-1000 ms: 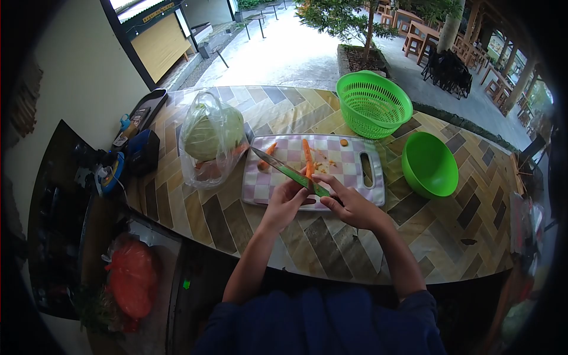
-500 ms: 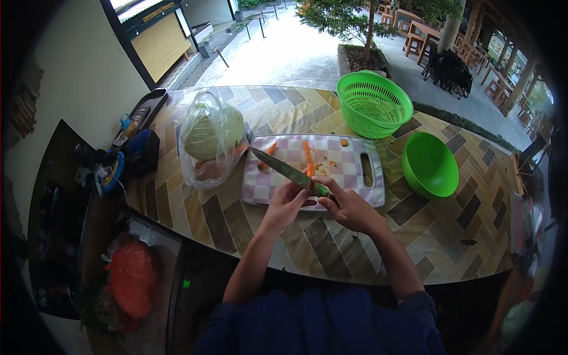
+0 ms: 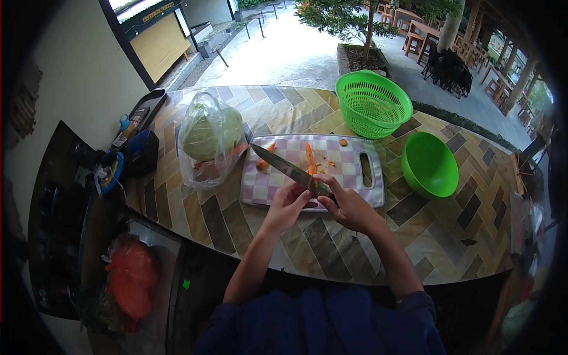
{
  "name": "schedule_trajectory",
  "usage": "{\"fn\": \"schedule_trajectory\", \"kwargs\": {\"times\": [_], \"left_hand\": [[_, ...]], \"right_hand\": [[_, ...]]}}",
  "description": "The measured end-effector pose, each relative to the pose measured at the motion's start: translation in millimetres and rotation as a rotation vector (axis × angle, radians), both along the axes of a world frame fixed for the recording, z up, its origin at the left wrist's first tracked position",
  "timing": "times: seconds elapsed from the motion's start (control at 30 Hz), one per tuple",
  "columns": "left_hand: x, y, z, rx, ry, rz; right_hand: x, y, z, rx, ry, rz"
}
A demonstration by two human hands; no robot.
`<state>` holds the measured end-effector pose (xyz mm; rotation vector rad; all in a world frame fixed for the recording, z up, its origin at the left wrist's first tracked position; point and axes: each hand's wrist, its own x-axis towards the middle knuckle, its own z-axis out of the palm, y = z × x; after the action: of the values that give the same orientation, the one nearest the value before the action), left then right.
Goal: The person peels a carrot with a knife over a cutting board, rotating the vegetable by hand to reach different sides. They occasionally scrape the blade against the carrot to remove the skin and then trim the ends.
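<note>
My right hand (image 3: 350, 207) is wrapped round the handle of a large kitchen knife (image 3: 284, 165), whose blade slants up to the left over the board. My left hand (image 3: 286, 206) is closed beside the heel of the blade, its fingertips partly hidden; what it pinches is not clear. Just beyond the blade a slim orange carrot (image 3: 310, 155) reaches toward my fingers, its near end behind the knife. Small carrot scraps (image 3: 322, 164) lie beside it. Another carrot piece (image 3: 264, 163) rests at the left of the checkered cutting board (image 3: 349, 155), and a carrot end (image 3: 344, 142) near its far edge.
A cabbage in a clear plastic bag (image 3: 212, 139) stands left of the board. To the right are a green colander (image 3: 374, 103) and a green bowl (image 3: 430, 165). A red plastic bag (image 3: 133, 277) sits lower left. A dark tray (image 3: 148, 106) lies at the table's far left.
Both hands stay almost in place. The knife blade has turned slightly, and the green reflection on it has faded.
</note>
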<state>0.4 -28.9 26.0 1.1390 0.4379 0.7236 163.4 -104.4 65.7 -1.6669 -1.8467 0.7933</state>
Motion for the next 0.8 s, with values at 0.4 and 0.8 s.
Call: {"fn": "schedule_trajectory", "kwargs": {"times": [0.4, 0.8], "left_hand": [[-2, 4, 8, -0.010, 0.022, -0.024], [-1, 4, 7, 0.011, 0.028, -0.005]], "right_hand": [[12, 0, -3, 0.058, 0.131, 0.074], [6, -1, 5, 0.046, -0.038, 0.026]]}}
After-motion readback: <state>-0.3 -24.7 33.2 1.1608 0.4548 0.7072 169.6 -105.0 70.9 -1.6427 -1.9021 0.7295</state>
